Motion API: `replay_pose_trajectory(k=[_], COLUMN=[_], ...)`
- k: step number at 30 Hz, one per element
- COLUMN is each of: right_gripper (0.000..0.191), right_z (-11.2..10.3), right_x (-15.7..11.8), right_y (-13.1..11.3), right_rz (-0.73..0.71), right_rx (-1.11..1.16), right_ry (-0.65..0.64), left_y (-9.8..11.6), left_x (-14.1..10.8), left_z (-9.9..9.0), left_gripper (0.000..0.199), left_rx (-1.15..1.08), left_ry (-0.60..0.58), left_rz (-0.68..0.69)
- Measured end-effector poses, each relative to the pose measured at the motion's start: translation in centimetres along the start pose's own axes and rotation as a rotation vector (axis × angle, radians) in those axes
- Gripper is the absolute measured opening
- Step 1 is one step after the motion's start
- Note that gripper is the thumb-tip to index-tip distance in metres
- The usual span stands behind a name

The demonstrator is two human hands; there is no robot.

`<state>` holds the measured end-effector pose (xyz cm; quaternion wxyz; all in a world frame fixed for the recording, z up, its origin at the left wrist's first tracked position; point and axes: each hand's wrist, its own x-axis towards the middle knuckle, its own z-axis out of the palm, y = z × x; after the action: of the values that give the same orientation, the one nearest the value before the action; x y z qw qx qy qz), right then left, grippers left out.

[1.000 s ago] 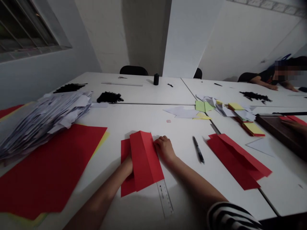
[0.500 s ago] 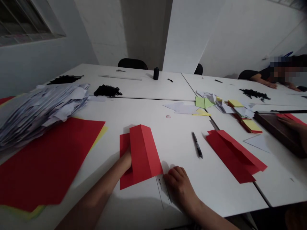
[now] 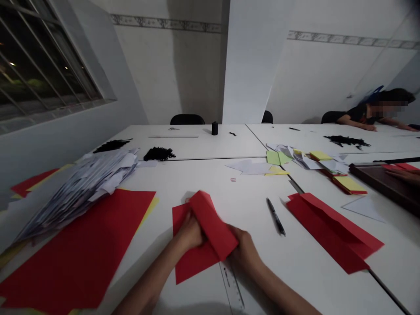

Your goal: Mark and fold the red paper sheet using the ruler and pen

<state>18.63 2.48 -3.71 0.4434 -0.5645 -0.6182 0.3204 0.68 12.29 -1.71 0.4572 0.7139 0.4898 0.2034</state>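
Red folded paper (image 3: 210,225) lies on the white table (image 3: 197,175) at the near middle, its upper flap raised and slanting toward the near right. The left hand (image 3: 193,232) reaches in at the flap's left edge, narrowly curled, its fingertips hidden beneath the flap. The right hand (image 3: 245,247) is bent in at the flap's near right corner, touching it; its fingertips are hidden too, so whether either hand pinches the paper cannot be told. A clear ruler (image 3: 232,286) runs out from under the paper toward the near side. To the right lie a black pen (image 3: 276,217) and, farther right, another folded red paper (image 3: 328,232). Large red sheets (image 3: 75,253) spread at the left, with a heap of white slips (image 3: 82,197) on their far side
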Motion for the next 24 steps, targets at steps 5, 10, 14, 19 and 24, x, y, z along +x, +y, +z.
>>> replay_pose_trajectory(k=[5, 10, 14, 19, 24], right_gripper=[0.026, 0.027, 0.029, 0.03, 0.031], right_z=[-4.7, -6.6, -6.7, -7.5, -8.2], right_x=[0.6, -0.4, -0.8, -1.2, -1.1], right_y=[3.5, 5.6, 5.1, 4.2, 4.7], right_rz=[0.348, 0.485, 0.504, 0.535, 0.531], right_rx=[0.363, 0.508, 0.489, 0.358, 0.349], right_ry=[0.261, 0.307, 0.273, 0.247, 0.188], left_y=[-1.2, -2.4, -2.2, -2.1, -2.1], left_x=[-0.1, -1.0, -1.1, -0.9, -0.9], left_z=[-2.5, -1.9, -0.8, -0.2, 0.4], left_gripper=[0.066, 0.066, 0.067, 0.067, 0.066], left_rx=[0.721, 0.8, 0.782, 0.777, 0.773], left_ry=[-0.072, -0.058, -0.064, -0.027, 0.014], left_rz=[0.3, 0.31, 0.332, 0.333, 0.348])
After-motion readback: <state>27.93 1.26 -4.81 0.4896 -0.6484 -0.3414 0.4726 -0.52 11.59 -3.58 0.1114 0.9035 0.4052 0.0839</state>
